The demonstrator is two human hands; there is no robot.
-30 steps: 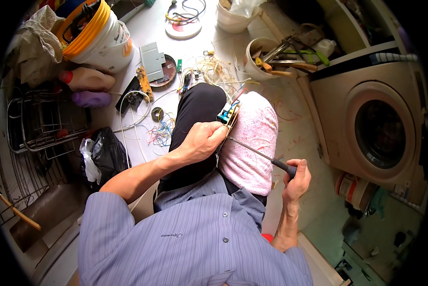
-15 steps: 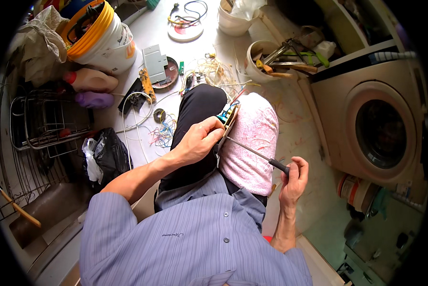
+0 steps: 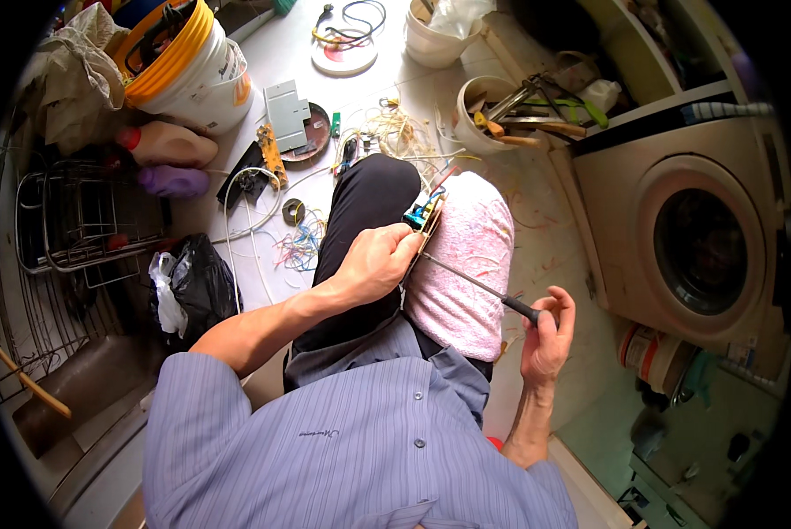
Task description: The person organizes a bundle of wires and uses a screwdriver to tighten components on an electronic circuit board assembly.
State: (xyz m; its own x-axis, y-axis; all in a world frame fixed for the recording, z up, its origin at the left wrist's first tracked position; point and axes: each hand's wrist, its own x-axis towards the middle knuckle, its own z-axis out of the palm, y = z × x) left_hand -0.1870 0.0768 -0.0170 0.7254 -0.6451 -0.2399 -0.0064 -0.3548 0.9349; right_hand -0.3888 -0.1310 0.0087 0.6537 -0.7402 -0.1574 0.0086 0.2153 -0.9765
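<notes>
My left hand [image 3: 377, 261] is closed on a narrow electronic device [image 3: 425, 214] with blue, yellow and red wires, held at the inner side of my knees, one in black trousers, the other covered by a pink towel [image 3: 462, 282]. A long screwdriver [image 3: 484, 286] crosses the towel, its thin tip against the device just below my left fingers. My right hand [image 3: 547, 331] holds its black handle between thumb and fingers, upper fingers partly raised.
Loose wires [image 3: 382, 128], a grey metal plate [image 3: 281, 115] and boards lie on the floor ahead. Buckets [image 3: 201, 88], bottles [image 3: 171, 145], a wire rack [image 3: 56, 225] and a black bag [image 3: 206, 282] are at left; a tool bucket [image 3: 479, 132] and washing machine [image 3: 625, 238] at right.
My right fingers have loosened and lifted around the screwdriver handle, which has shifted slightly. My left hand stays on the device with small finger movements.
</notes>
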